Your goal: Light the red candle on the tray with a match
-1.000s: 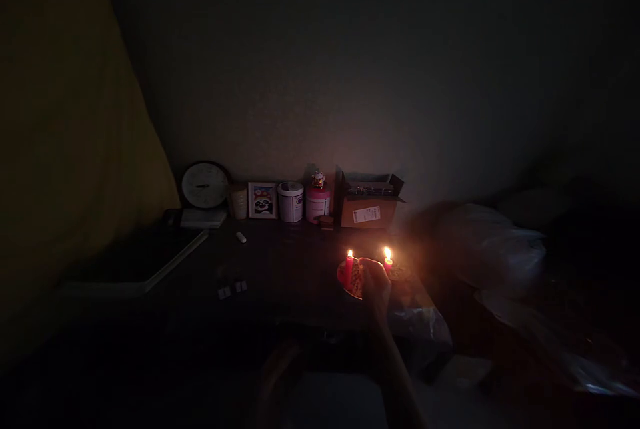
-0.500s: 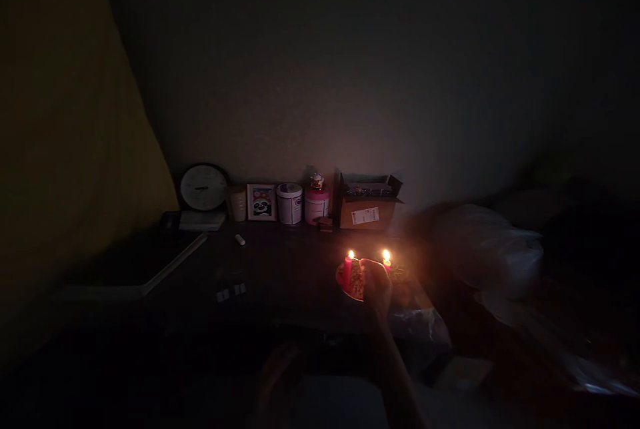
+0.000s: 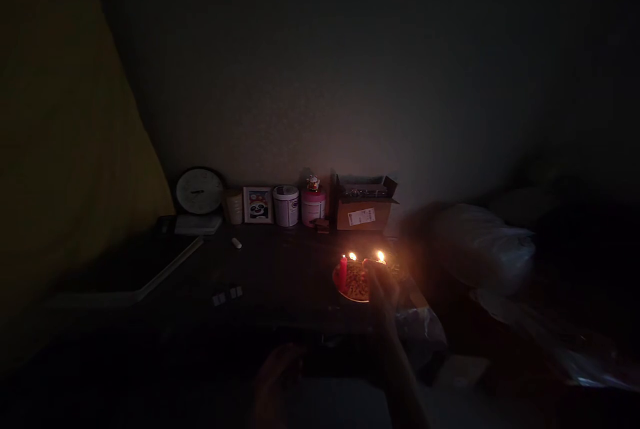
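My right hand (image 3: 383, 286) is closed in a pinch over the right part of a plate (image 3: 336, 286). It holds a thin burning match (image 3: 353, 257), its flame just right of a red candle (image 3: 343, 274). That candle stands upright on the plate's left side, with only a tiny bright spot at its tip. Behind my fingers burns a second candle (image 3: 381, 258), mostly covered by the hand. Small brownish pieces cover the plate. Low in the picture, my left hand (image 3: 277, 366) hovers near the table's front edge, too dark and smeared to make out its fingers.
Along the wall stand a round clock (image 3: 199, 190), a cup (image 3: 233, 206), a framed panda picture (image 3: 258, 205), two tubs (image 3: 286, 206) and an open carton (image 3: 364, 214). Small pale blocks (image 3: 227, 296) lie on the dark table. Plastic bags (image 3: 485, 242) bulge at the right.
The match flame has come away from the left candle's tip and now sits to its right. My right hand has shifted slightly right relative to the plate. The view has moved a little.
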{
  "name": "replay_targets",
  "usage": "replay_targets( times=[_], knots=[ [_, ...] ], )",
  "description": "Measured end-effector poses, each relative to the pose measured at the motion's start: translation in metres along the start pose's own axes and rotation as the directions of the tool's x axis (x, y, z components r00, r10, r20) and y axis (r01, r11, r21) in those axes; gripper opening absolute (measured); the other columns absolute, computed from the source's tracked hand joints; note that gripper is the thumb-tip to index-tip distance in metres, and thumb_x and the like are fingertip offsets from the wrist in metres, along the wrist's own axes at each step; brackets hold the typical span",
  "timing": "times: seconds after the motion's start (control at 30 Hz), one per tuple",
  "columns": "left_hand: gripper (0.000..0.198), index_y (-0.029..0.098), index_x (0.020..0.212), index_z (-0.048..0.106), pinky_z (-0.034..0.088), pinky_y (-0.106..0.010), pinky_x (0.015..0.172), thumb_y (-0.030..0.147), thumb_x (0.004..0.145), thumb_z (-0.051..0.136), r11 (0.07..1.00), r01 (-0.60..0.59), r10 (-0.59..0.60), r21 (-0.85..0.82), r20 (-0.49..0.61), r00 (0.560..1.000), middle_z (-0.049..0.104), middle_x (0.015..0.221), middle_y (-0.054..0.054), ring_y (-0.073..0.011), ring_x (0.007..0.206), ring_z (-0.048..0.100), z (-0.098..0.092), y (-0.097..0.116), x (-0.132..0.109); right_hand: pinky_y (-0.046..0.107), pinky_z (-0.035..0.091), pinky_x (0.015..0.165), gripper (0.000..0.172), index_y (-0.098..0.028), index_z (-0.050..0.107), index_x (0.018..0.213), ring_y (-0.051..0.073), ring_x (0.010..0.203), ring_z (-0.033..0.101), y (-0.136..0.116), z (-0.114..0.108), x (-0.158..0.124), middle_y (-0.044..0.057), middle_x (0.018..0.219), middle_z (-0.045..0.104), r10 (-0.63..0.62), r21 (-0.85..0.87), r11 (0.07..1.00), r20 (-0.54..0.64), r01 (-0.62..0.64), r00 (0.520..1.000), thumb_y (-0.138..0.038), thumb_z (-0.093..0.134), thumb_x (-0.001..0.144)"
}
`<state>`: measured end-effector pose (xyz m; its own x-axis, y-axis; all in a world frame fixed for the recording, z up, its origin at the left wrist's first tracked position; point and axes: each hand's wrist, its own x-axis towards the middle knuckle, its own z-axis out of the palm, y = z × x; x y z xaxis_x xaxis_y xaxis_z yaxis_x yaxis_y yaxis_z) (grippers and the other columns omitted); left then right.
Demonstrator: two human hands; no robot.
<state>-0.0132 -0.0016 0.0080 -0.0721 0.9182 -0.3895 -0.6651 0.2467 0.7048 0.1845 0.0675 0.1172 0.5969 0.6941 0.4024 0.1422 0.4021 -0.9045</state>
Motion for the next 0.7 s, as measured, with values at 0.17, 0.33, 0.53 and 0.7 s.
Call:
replay_targets(
  times=[0.17,0.33,0.53,0.7],
  knots=[
    [0.025,0.02,0.076,0.069,0.049,-0.027,0.061,0.024,0.053,0.079,0.999,0.036,-0.035,0.04,-0.029,0.999,0.075,0.077,-0.004,-0.0202,0.072,0.067,-0.004,-0.007,0.009,0.029,0.047,0.055,0.03,-0.021,0.065,0.086,0.018,0.066,0.06,-0.027,-0.043,0.017,0.005,0.078,0.065,0.007,0.015,1.0,0.023,-0.007,1.0,-0.047,0.058,0.075],
    [0.026,0.019,0.076,0.07,0.051,-0.029,0.068,0.026,0.052,0.079,0.998,0.025,-0.025,0.054,-0.006,1.0,0.076,0.079,-0.006,-0.0223,0.077,0.068,-0.005,-0.005,0.008,0.03,0.046,0.055,0.03,-0.022,0.064,0.08,0.016,0.06,0.056,-0.025,-0.108,0.04,0.003,0.069,0.061,0.003,-0.08,0.997,-0.021,-0.005,1.0,-0.05,0.054,0.073],
    [0.029,0.021,0.078,0.071,0.051,-0.029,0.071,0.027,0.051,0.081,0.997,0.074,-0.075,0.024,0.061,0.995,0.076,0.082,-0.005,-0.0235,0.08,0.068,-0.011,-0.001,0.003,0.029,0.042,0.054,0.028,-0.019,0.063,0.061,0.017,0.061,0.053,0.009,-0.143,0.052,0.004,0.062,0.059,0.045,-0.233,0.968,-0.209,-0.094,0.977,-0.044,0.072,0.052],
    [0.023,0.02,0.084,0.07,0.05,-0.032,0.076,0.029,0.063,0.074,0.998,0.069,-0.068,-0.006,0.142,0.988,0.076,0.09,-0.007,-0.025,0.086,0.067,-0.016,-0.001,0.003,0.024,0.043,0.052,0.038,-0.02,0.064,0.072,0.012,0.055,0.053,0.012,-0.144,0.061,0.0,0.064,0.06,0.101,-0.006,0.995,-0.033,-0.102,0.994,-0.057,0.06,0.063]
  ],
)
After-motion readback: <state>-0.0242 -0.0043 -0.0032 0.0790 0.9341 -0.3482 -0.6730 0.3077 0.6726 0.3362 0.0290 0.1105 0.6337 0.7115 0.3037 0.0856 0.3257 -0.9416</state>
